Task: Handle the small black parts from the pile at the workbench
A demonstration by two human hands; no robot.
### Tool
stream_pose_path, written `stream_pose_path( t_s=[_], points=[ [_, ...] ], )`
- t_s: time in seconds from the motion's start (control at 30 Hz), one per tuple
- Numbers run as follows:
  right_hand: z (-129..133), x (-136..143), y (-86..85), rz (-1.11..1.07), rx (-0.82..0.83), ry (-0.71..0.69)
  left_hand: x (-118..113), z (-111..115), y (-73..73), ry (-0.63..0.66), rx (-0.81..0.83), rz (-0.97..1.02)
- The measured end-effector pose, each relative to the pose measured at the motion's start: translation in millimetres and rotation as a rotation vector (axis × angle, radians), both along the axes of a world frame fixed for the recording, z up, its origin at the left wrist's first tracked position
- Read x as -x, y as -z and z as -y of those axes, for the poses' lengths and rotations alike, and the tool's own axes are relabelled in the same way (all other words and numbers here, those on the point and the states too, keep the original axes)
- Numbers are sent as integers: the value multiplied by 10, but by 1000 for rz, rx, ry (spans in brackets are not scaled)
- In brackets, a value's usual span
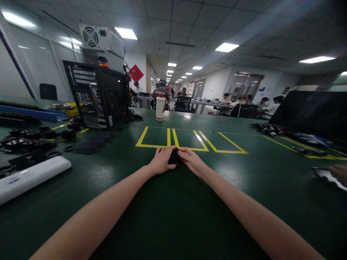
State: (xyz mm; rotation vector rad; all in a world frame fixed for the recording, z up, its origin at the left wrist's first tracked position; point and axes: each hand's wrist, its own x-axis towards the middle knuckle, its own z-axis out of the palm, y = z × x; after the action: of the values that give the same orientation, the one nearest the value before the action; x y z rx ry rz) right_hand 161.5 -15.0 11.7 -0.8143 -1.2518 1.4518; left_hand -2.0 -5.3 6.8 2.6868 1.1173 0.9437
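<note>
Both of my arms reach out over the dark green tabletop (173, 209). My left hand (160, 159) is closed around a small black object (174, 156), whose kind I cannot make out. From the other side, the fingertips of my right hand (191, 159) pinch the same object's edge. The hands almost meet, just in front of the yellow tape rectangles (187, 148) on the table. Much of the black object is hidden by my fingers.
An open black computer case (108, 95) stands at the left with power supplies (101, 38) on top. A white cup (160, 109) stands behind the tape. Left are a white elongated object (35, 178) and dark parts. At right, another person's hand (338, 174) is beside a light object (329, 177).
</note>
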Motion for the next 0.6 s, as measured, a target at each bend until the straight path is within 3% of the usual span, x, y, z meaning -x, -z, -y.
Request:
stream_pose_path(
  t_s=[0.27, 0.6],
  points=[
    [-32, 24, -15, 14, 71, 20, -3, -6, 5, -12, 7, -10],
    [-5, -1, 20, 65, -17, 13, 0, -9, 1, 0, 6, 1]
  ],
)
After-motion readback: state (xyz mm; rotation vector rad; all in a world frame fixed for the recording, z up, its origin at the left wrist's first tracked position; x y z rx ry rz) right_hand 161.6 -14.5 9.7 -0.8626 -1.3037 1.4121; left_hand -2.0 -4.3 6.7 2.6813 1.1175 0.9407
